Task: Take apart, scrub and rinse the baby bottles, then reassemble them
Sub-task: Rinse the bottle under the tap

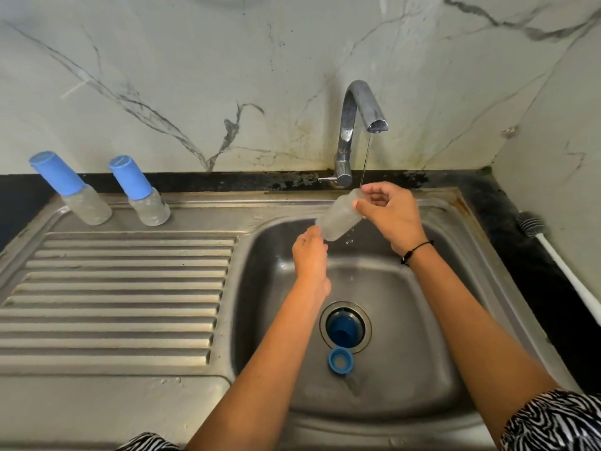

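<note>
Fingers of the right hand [387,216] are curling around the neck end of a clear bottle body [341,219], pinching its rim just under the thin stream of water falling from the tap [357,125]. Fingers of the left hand [310,255] are gripping the bottle's base from below, so the bottle body is lying tilted between the two hands, its open mouth raised toward the spout and its base lower and to the left. It is being held above the basin of the steel sink [422,353], touching nothing but the hands and the water. A few droplets are falling beneath it.

Down in the basin, a blue cap [341,332] is sitting in the drain opening, and a blue screw ring [340,360] is lying just beside the drain on its near side. A pale, translucent part is resting next to the ring, but it is too blurred to identify.

On the ribbed draining board to the left, two assembled baby bottles are standing upright near the back edge, each with a blue cover on top: the left bottle [73,188] and the right bottle [140,192], near each other but apart.

On the dark surface [507,229] right of the sink, a bottle brush [553,255] with a white handle is lying against the wall. The right wrist is wearing a black cord bracelet [414,252].
</note>
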Action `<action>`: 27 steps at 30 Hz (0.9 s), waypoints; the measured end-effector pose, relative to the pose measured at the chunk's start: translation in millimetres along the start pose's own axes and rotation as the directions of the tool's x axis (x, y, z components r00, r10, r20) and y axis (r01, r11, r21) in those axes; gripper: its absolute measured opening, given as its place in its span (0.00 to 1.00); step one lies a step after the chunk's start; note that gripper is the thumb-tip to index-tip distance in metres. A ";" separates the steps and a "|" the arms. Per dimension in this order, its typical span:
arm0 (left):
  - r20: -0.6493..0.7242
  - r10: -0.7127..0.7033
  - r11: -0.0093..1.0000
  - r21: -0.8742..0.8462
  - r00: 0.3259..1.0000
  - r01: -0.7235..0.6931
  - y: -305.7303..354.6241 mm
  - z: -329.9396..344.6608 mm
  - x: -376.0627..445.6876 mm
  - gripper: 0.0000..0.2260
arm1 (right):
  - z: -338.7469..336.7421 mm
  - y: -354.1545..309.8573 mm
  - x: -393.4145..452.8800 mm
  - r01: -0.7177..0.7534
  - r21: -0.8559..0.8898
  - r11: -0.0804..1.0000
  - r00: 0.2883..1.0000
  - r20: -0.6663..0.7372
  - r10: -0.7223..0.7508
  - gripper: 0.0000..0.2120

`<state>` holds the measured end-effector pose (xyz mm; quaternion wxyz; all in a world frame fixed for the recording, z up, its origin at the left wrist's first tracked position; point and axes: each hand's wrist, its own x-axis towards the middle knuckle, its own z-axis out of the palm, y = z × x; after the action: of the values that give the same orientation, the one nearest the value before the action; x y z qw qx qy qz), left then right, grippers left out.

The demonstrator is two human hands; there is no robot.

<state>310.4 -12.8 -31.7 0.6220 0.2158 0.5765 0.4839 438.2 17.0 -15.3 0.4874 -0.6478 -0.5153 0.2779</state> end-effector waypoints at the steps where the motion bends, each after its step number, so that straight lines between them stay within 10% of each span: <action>1: 0.000 0.004 1.000 -0.005 1.000 -0.004 0.3 -0.2 -1.0 0.08 | 0.9 1.3 -1.8 -0.013 0.044 0.999 1.000 0.008 0.012 0.12; 8: -0.057 0.132 0.989 -0.060 0.990 -0.135 6.8 -4.5 -4.0 0.06 | 2.6 16.0 -24.3 -0.380 0.503 0.776 0.925 0.215 0.313 0.10; 12: -0.081 0.226 0.960 -0.152 0.971 -0.236 11.5 -9.7 -7.6 0.05 | -0.5 25.5 -38.3 -0.498 0.464 0.733 0.849 0.433 0.302 0.19; 17: -0.035 0.273 0.925 -0.267 0.962 -0.272 16.1 -9.3 -18.3 0.06 | 9.3 19.6 -48.5 -0.259 0.067 0.964 0.871 0.447 0.203 0.24; 27: 0.015 0.401 0.907 -0.142 0.916 -0.395 18.7 -28.1 -36.8 0.13 | 18.6 -1.6 -59.8 -0.068 -0.066 0.995 0.877 0.472 0.091 0.37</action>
<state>282.6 -44.1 -4.3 0.5360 0.2965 0.4722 0.6339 402.8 -32.7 -29.2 0.3191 -0.5922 -0.5983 0.4352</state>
